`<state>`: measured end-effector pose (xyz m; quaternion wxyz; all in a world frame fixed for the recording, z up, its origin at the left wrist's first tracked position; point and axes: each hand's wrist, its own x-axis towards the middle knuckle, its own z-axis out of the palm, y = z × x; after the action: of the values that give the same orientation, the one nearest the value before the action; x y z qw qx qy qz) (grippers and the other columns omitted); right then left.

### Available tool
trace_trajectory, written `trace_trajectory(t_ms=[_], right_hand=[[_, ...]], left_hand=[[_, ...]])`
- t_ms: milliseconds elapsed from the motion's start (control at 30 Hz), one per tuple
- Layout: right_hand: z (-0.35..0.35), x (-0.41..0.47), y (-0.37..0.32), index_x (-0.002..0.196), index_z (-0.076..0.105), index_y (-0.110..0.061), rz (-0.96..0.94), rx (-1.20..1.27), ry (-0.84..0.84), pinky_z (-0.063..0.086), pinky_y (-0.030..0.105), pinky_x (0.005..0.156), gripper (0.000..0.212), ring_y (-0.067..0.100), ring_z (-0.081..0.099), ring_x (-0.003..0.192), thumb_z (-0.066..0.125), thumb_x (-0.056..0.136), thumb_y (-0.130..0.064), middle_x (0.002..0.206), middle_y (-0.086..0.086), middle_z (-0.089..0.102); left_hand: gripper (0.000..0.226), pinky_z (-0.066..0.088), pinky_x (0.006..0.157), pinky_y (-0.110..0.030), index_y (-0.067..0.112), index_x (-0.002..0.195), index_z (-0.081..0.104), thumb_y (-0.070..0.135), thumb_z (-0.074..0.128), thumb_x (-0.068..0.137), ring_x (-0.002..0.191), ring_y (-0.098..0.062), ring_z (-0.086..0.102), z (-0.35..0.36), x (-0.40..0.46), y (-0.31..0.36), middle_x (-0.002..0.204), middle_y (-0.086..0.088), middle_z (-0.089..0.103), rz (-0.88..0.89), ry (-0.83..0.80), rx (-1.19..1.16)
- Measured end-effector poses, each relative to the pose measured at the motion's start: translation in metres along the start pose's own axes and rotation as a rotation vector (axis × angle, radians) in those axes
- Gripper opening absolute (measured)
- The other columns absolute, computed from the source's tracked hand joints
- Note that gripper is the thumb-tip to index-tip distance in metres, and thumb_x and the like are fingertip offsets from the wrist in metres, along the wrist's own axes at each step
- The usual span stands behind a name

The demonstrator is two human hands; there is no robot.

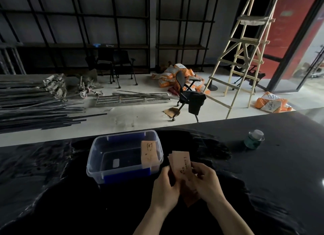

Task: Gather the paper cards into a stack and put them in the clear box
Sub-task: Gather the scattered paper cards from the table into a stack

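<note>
A fanned bunch of tan paper cards [181, 162] stands upright between both hands, just right of the clear box [98, 150]. My left hand [165, 187] grips the bunch from the left, my right hand [206, 179] pinches it from the right. More cards [190, 198] lie on the table under my hands, partly hidden. Inside the box, one tan card [149, 153] leans against the right wall. The box has blue clips and a dark floor.
A black cloth-covered table [70, 199] carries everything. A green bottle with a clear cap [254, 139] stands at the right rear. Beyond the table edge are an office chair [188, 94], a wooden ladder [245, 50], metal bars and orange sacks on the floor.
</note>
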<state>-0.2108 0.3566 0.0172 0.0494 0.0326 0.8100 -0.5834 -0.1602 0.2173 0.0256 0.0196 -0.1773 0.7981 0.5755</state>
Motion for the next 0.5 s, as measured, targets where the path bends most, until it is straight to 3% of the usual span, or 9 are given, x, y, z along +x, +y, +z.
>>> trace_trajectory(t_ms=[67, 167, 267, 367, 433, 500], right_hand=[[-0.006, 0.018, 0.001, 0.097, 0.081, -0.032, -0.019, -0.078, -0.006, 0.063, 0.036, 0.061, 0.009, 0.013, 0.078, 0.068, 0.077, 0.094, -0.025, 0.080, -0.009, 0.083], [-0.003, 0.040, -0.002, 0.101, 0.082, -0.027, -0.049, -0.215, -0.008, 0.064, 0.036, 0.077, 0.011, 0.006, 0.077, 0.083, 0.078, 0.091, -0.030, 0.089, -0.009, 0.083], [0.005, 0.058, -0.004, 0.100, 0.082, -0.026, -0.049, -0.309, -0.011, 0.061, 0.033, 0.077, 0.013, 0.012, 0.076, 0.088, 0.078, 0.088, -0.028, 0.093, -0.007, 0.082], [0.008, 0.068, 0.003, 0.098, 0.080, -0.028, 0.025, -0.401, -0.050, 0.056, 0.030, 0.074, 0.011, 0.019, 0.073, 0.098, 0.075, 0.088, -0.031, 0.096, -0.004, 0.079], [0.005, 0.071, 0.011, 0.117, 0.076, -0.027, 0.081, -0.464, -0.065, 0.053, 0.033, 0.092, 0.027, 0.027, 0.061, 0.120, 0.072, 0.091, -0.030, 0.120, 0.006, 0.071], [0.004, 0.074, 0.013, 0.131, 0.069, -0.025, 0.107, -0.503, -0.086, 0.048, 0.035, 0.102, 0.040, 0.029, 0.053, 0.128, 0.070, 0.092, -0.031, 0.132, 0.010, 0.063]], left_hand=[[0.034, 0.055, 0.095, -0.027, 0.021, 0.124, 0.060, 0.022, 0.070, 0.091, 0.110, -0.012, 0.068, 0.014, 0.010, 0.009, 0.118, 0.005, 0.071, -0.014, 0.030, 0.048], [0.037, 0.052, 0.101, -0.034, 0.019, 0.127, 0.055, 0.025, 0.066, 0.092, 0.115, -0.017, 0.065, 0.030, 0.026, 0.016, 0.123, 0.001, 0.069, -0.047, 0.112, 0.188], [0.052, 0.046, 0.108, -0.040, 0.020, 0.134, 0.049, 0.034, 0.069, 0.089, 0.127, -0.022, 0.055, 0.039, 0.041, 0.017, 0.131, 0.001, 0.064, -0.066, 0.177, 0.330], [0.061, 0.045, 0.110, -0.042, 0.019, 0.141, 0.044, 0.032, 0.072, 0.088, 0.128, -0.024, 0.054, 0.045, 0.049, 0.016, 0.138, -0.006, 0.058, -0.103, 0.165, 0.251], [0.081, 0.041, 0.114, -0.037, 0.017, 0.154, 0.027, 0.029, 0.073, 0.088, 0.135, -0.027, 0.048, 0.053, 0.049, 0.016, 0.150, -0.013, 0.043, -0.134, 0.134, 0.261], [0.090, 0.041, 0.111, -0.037, 0.015, 0.157, 0.020, 0.030, 0.074, 0.087, 0.137, -0.029, 0.047, 0.052, 0.051, 0.017, 0.153, -0.016, 0.039, -0.169, 0.133, 0.252]])
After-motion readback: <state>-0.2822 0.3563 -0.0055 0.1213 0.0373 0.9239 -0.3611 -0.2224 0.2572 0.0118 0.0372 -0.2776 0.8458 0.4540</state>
